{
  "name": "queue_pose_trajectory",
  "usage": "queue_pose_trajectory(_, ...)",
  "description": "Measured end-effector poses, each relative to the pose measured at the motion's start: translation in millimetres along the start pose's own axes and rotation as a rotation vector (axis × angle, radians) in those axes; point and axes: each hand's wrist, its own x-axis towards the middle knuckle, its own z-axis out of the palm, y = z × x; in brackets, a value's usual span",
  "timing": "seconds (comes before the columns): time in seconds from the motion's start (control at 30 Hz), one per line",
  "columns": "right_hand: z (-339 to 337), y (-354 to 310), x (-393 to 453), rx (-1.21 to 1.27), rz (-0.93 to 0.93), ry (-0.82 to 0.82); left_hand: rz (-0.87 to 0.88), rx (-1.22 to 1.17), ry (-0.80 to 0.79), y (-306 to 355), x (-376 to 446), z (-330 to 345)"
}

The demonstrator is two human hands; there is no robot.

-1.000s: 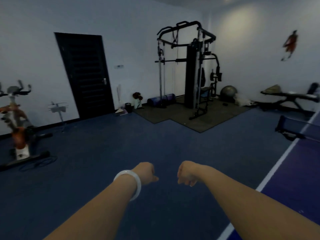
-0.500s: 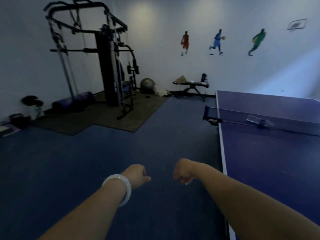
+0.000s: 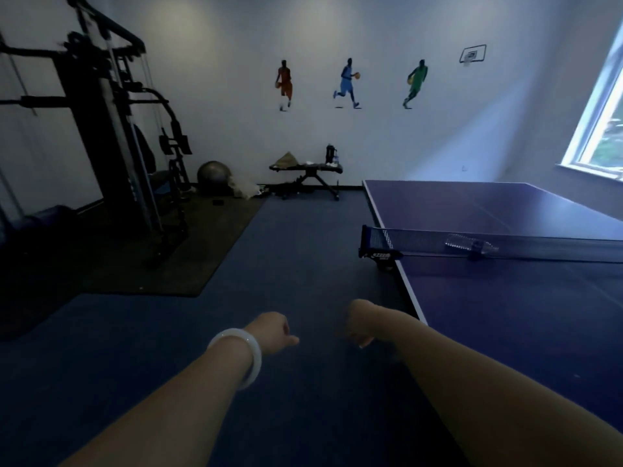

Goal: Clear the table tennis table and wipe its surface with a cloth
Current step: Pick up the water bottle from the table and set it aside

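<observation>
The blue table tennis table (image 3: pixel 505 315) fills the right side, its near left edge just right of my right forearm. A dark net (image 3: pixel 421 244) crosses it. A clear plastic bottle (image 3: pixel 472 247) lies by the net, near the table's middle. My left hand (image 3: pixel 273 332), with a white bangle on the wrist, and my right hand (image 3: pixel 360 326) are held out side by side over the blue floor. Both have their fingers curled under and hold nothing. No cloth is in sight.
A black multi-gym frame (image 3: pixel 101 129) stands at the left on a dark mat (image 3: pixel 175 261). A grey exercise ball (image 3: pixel 214 173) and a weight bench (image 3: pixel 305 168) with a bottle and cloths on it are by the far wall. A window (image 3: pixel 603 112) is at the right.
The view has swung to the right, from the door and exercise bike to the table tennis table. Both hands keep the same curled pose in front of me.
</observation>
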Motion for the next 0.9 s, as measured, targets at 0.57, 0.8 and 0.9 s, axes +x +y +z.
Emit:
queue_pose_trajectory(0.57,-93.8,63.2,323.4,0.665,0.508,-0.012,0.384,0.086,-0.055,-54.4,391.1,-157.9)
queue_pose_trajectory(0.8,-115.1,132.0,427.8,0.827,0.633,0.034,0.480,0.188,-0.132,-31.5,542.8,-182.2)
queue_pose_trajectory(0.9,-127.8,178.2,485.4,0.876,0.654,0.074,0.509,0.214,-0.125,-8.4,617.6,-199.2)
